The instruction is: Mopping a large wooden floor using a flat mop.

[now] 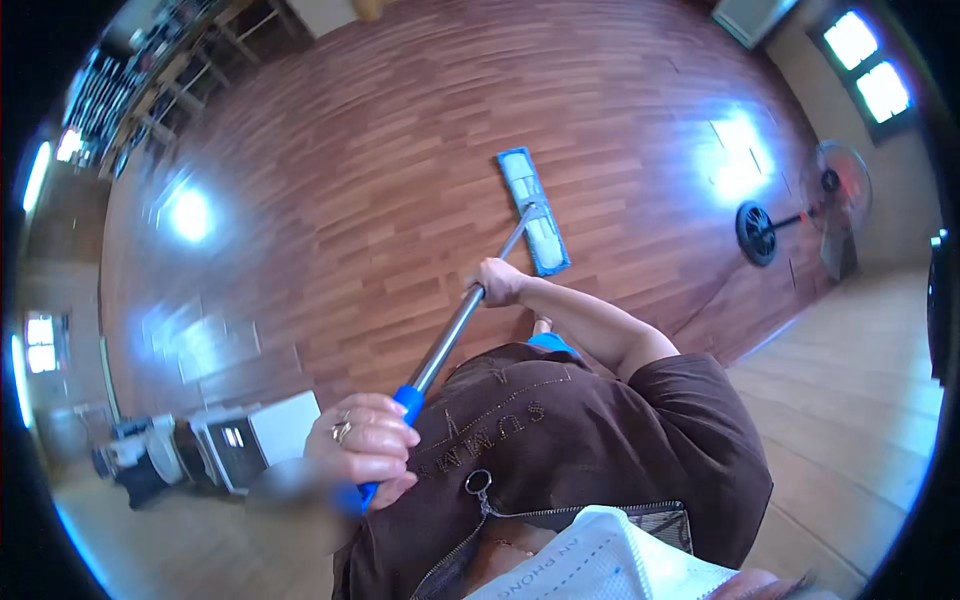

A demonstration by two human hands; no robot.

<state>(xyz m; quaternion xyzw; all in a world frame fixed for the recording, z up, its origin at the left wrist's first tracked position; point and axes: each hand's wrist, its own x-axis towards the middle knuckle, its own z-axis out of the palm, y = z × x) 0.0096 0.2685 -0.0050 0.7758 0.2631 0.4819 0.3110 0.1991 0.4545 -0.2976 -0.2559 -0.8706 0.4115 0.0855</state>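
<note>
A flat mop with a metal pole (448,340) slants from my chest out to the floor. Its long, narrow head (535,212), pale on top with a blue rim, lies on the brown wood-look floor. My left hand (365,445), with a ring on one finger, is wrapped round the blue grip at the pole's upper end. Lower on the pole, my right hand (497,281) is closed around the bare metal, nearer the mop head. Part of my left wrist is blurred.
A standing fan (840,190) with a round black base (757,234) is at the right. White, boxy furniture (265,440) stands at the lower left. Shelves and a table with many items (150,90) line the far left. A white cabinet (752,18) is at the far right.
</note>
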